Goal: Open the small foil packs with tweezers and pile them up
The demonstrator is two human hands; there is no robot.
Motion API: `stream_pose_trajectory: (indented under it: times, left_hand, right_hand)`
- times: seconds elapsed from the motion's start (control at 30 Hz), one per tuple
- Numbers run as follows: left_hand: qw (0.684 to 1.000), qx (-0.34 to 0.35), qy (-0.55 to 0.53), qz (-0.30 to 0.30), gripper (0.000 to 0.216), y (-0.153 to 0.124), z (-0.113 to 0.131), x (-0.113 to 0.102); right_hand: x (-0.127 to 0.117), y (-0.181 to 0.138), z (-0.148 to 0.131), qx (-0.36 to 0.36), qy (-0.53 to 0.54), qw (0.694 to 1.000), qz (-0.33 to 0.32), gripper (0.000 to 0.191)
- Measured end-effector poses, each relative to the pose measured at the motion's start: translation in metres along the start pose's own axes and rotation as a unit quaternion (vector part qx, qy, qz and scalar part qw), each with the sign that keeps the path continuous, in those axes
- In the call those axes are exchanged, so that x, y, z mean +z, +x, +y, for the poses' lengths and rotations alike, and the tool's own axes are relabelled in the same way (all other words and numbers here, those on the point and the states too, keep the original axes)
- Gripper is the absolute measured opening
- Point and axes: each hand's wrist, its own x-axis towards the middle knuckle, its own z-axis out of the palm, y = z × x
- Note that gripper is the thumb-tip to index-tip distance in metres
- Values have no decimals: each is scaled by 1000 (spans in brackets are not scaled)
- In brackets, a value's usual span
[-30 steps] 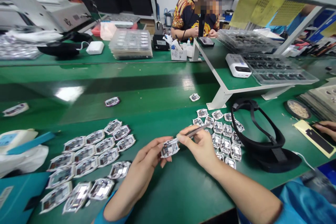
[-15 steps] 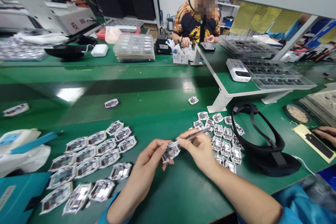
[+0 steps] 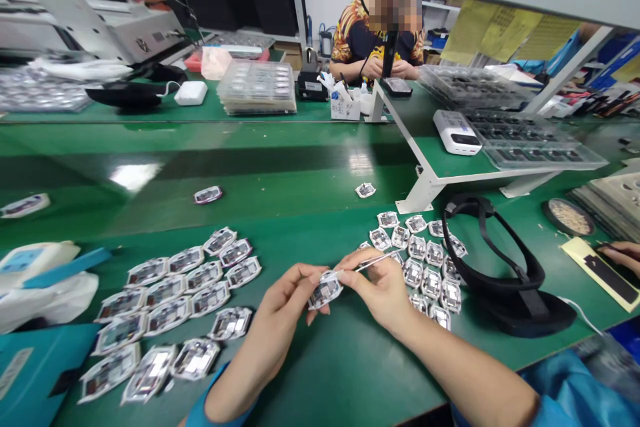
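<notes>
My left hand grips a small white watch housing with a circuit board inside, thumb on top and fingers beneath. Closed around a pair of thin metal tweezers, my right hand has its fingertips against the housing's upper right edge. The tweezers slant up to the right from the fingers; where their tips are I cannot make out. Several similar housings lie in rows to the left of my hands. To the right sits another group of smaller-looking housings.
A black headset stands at the right, near a dish. A white-legged raised shelf carries a white device and clear trays. Housings lie on the green belt. A co-worker sits opposite; another person's hand is at far right.
The tweezers have turned in my right hand and now show a thin, bright edge. Housings on the belt have shifted slightly left. The co-worker opposite has brought both hands closer together.
</notes>
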Motion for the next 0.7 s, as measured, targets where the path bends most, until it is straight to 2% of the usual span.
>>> stream_pose_trajectory:
  times: [0.17,0.27,0.5,0.7]
  left_hand:
    - [999,-40,7,9,36,1,0,-3]
    - [998,-67,2,8,37,2,2,-3]
    - [996,-86,-9,0,34,0,5,-2]
    - [998,-60,9,-6,32,1,1,-1]
  right_hand:
    - [0,0,-7,-151,-80,985,-27,5]
    - [-1,1,-10,-189,-105,976,-34,4]
    - [-2,2,-8,-181,-112,976,-38,5]
    - [-6,2,-5,-123,-95,987,-30,3]
